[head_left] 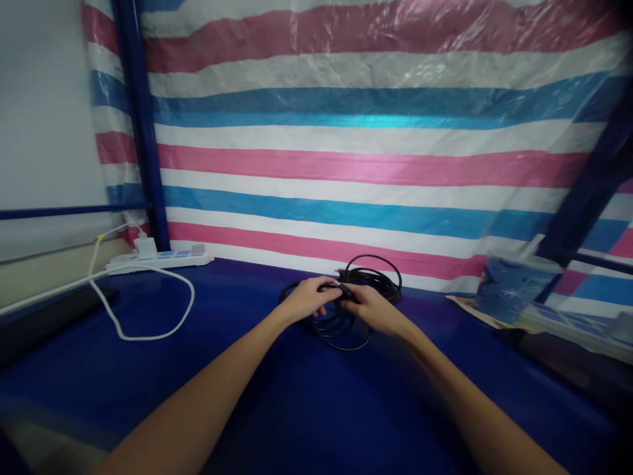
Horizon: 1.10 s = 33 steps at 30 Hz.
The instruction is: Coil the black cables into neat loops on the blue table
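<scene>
Black cable (372,284) lies in loose coils on the blue tabletop, around and behind my hands. My left hand (309,300) is closed, its thumb and fingers pinching a dark cable end with a small light tip. Just to its right, my right hand (368,307) is closed on a black cable connector (347,291). The two held ends meet or nearly meet between my hands; I cannot tell whether they are joined. A loop of the cable hangs below my fingers, and a metallic plug end shows at the coil's left side.
On the left, a white power strip (173,258) holds a charger (145,246) with a looping white cable (148,339). A dark flat object (54,323) lies nearby. A blue cup (512,287) and another power strip (588,330) are at right. Striped plastic sheeting (346,171) hangs behind.
</scene>
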{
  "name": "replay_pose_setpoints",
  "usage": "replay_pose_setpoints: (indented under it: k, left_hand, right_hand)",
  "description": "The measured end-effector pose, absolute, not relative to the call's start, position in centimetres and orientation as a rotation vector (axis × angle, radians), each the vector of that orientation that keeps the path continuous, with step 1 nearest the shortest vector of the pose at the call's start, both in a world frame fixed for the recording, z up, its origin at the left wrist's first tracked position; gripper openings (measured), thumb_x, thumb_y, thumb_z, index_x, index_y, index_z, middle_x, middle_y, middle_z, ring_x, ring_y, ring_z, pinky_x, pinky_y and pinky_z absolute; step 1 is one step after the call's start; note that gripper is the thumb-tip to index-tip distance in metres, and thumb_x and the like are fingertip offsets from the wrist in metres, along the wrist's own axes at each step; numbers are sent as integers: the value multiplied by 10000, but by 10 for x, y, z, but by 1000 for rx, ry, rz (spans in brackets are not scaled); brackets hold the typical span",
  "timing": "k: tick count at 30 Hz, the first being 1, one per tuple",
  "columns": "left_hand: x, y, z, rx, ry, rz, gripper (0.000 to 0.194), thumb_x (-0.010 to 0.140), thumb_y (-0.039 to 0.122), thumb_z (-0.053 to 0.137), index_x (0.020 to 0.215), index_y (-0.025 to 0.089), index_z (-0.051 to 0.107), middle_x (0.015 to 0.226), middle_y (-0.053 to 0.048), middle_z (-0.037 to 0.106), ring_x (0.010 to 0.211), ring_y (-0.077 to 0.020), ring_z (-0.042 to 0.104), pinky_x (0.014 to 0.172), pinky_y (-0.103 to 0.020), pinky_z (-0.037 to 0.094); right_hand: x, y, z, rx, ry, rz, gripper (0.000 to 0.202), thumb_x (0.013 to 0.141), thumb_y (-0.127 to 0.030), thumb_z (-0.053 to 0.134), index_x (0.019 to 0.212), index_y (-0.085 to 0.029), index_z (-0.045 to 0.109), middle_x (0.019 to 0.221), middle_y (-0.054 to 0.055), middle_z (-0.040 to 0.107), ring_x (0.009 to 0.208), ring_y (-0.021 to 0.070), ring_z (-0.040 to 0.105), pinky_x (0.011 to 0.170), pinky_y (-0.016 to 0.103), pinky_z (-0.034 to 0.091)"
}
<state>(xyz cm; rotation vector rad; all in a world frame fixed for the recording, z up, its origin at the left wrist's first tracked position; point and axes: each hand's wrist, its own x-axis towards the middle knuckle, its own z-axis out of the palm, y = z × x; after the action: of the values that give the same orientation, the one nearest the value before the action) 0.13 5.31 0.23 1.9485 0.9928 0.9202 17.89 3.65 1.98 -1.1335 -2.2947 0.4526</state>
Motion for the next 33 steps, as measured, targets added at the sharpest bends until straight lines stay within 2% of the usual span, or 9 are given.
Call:
replay_pose_setpoints:
  k: [3, 6, 8, 13, 18, 21, 23, 29, 33]
  left_hand:
    - [0, 48, 3, 2274, 1044, 1099, 498, 812, 378, 563, 1284, 235, 488, 1100, -65, 621, 705, -144, 615, 698, -306, 492]
    - [0, 43, 9, 2634, 1064, 1189, 572, 825, 287, 564, 1366, 263, 382, 1251, -70, 539, 959, -195, 599, 835, -336, 465]
    - [-1, 41, 12, 2898, 1056, 1096, 467, 842, 254, 549, 1300, 239, 461, 1232, -68, 554, 1044, -219, 566, 860, -348, 449]
    - [-3, 42, 17, 3218, 1221, 907, 200, 837, 288, 581, 994, 170, 613, 979, -39, 665, 921, -225, 596, 797, -361, 427]
    - [-8, 43, 20, 3192, 1449, 1053, 197, 864, 351, 542, 914, 177, 620, 868, -38, 672, 837, -211, 599, 753, -346, 397]
    - [-9, 41, 23, 3093, 1625, 1186, 191, 871, 331, 531, 960, 179, 604, 857, -48, 678, 839, -219, 604, 753, -345, 390]
    - [-9, 40, 24, 3032, 1732, 1201, 200, 876, 324, 519, 994, 179, 591, 843, -59, 683, 842, -230, 610, 746, -345, 390]
    - [-3, 36, 22, 2900, 1952, 998, 240, 903, 330, 438, 992, 148, 566, 740, -99, 677, 737, -252, 636, 702, -346, 395]
    - [-1, 36, 21, 2743, 2006, 929, 320, 914, 328, 379, 1066, 98, 540, 721, -146, 669, 685, -266, 644, 696, -361, 397]
  right_hand:
    - [175, 35, 20, -1141, -2308, 278, 257, 811, -149, 414, 957, -123, 624, 888, 106, 640, 777, 197, 567, 706, 324, 399]
    - [172, 34, 19, -1194, -2327, 210, 258, 784, -133, 419, 928, -98, 631, 855, 133, 648, 728, 207, 566, 667, 324, 372]
    - [171, 34, 16, -1239, -2324, 190, 265, 760, -119, 435, 929, -76, 635, 868, 162, 652, 732, 225, 572, 668, 334, 362]
    - [168, 32, 14, -1339, -2229, 255, 247, 733, -125, 487, 914, -106, 654, 881, 158, 657, 804, 264, 580, 746, 380, 357]
    - [167, 28, 25, -1359, -1985, 522, 372, 723, -182, 561, 1091, -141, 597, 1144, 143, 577, 1083, 259, 499, 900, 362, 351]
    - [168, 23, 32, -1376, -1791, 847, 540, 803, -353, 512, 1299, -156, 428, 1162, 141, 576, 1021, 222, 554, 776, 329, 440]
    - [169, 22, 33, -1386, -1657, 1026, 588, 827, -459, 463, 1331, -167, 383, 1150, 144, 584, 964, 212, 581, 689, 309, 458]
    - [169, 23, 31, -1426, -1385, 1201, 727, 744, -721, 431, 1189, -154, 528, 1135, 161, 551, 931, 220, 535, 641, 297, 409]
    - [171, 22, 33, -1433, -1310, 1303, 734, 765, -747, 348, 1135, -146, 547, 983, 132, 575, 823, 198, 525, 632, 302, 375]
